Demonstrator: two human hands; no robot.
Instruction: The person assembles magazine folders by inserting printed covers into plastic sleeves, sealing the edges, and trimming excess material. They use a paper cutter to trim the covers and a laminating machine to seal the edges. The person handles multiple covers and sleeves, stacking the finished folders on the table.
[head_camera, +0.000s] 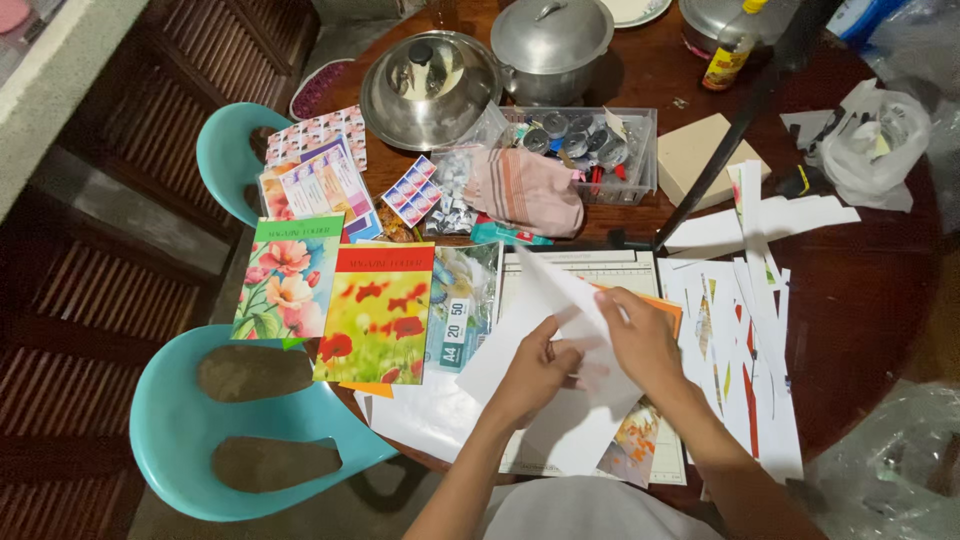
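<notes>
My left hand (530, 375) and my right hand (642, 340) both grip a white sheet of paper (560, 300), folded or bent upward between them, above a paper trimmer board (600, 268) on the round wooden table (860, 300). An orange sheet (668, 308) peeks out under my right hand. More white paper (420, 415) lies beneath my left wrist.
Two flower-print folders (330, 300) lie at the left, overhanging teal plastic chairs (180, 430). Cut paper strips (750, 330) pile up at the right. Behind stand a metal lid (430, 85), a pot (550, 45), a clear box of small items (600, 150), a striped cloth (525, 190), a cardboard box (700, 150).
</notes>
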